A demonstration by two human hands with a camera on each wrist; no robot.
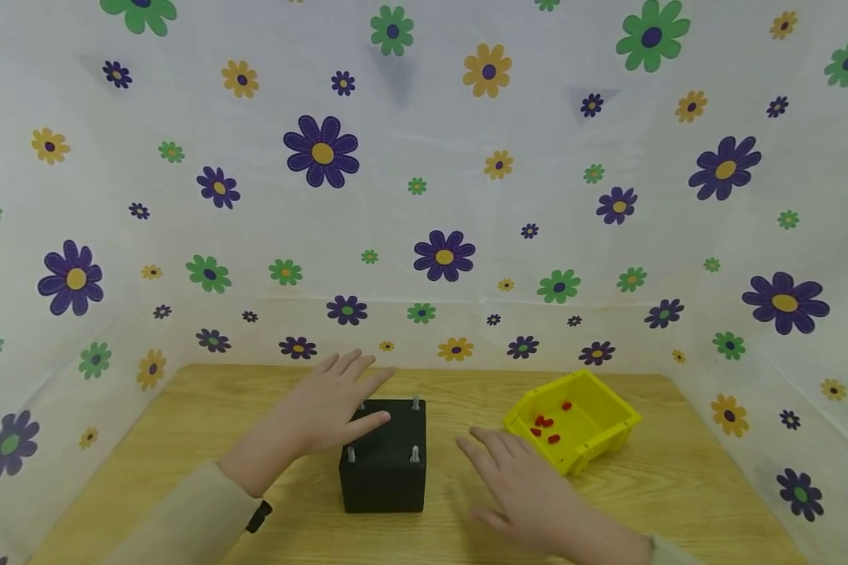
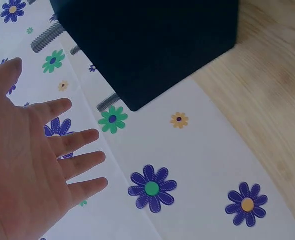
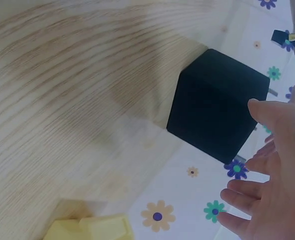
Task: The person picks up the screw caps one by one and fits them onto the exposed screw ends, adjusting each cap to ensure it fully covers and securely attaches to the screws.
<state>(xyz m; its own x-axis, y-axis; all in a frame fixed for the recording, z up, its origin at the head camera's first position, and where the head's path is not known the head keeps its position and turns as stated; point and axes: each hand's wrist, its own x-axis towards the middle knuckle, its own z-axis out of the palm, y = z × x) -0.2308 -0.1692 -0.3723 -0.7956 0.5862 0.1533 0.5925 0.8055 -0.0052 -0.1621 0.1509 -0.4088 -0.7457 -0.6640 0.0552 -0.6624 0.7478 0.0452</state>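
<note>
A black box (image 1: 384, 471) stands on the table with upright threaded bolts (image 1: 414, 454) at its top corners; in the left wrist view a bolt (image 2: 48, 37) shows its thread. My left hand (image 1: 325, 404) hovers over the box's left side with fingers straight and spread, holding nothing. To the right of the box, my right hand (image 1: 526, 486) is in the air near the yellow bin (image 1: 608, 439), its fingers extended and nothing in them. Several small red pieces (image 1: 554, 439) lie inside the bin, too small to tell their kind.
The wooden table (image 1: 678, 471) is bounded at the back and sides by a white curtain (image 1: 410, 220) with flower prints. A dark strap (image 1: 259, 516) is on the left wrist. Part of the yellow bin (image 3: 105, 227) shows low in the right wrist view.
</note>
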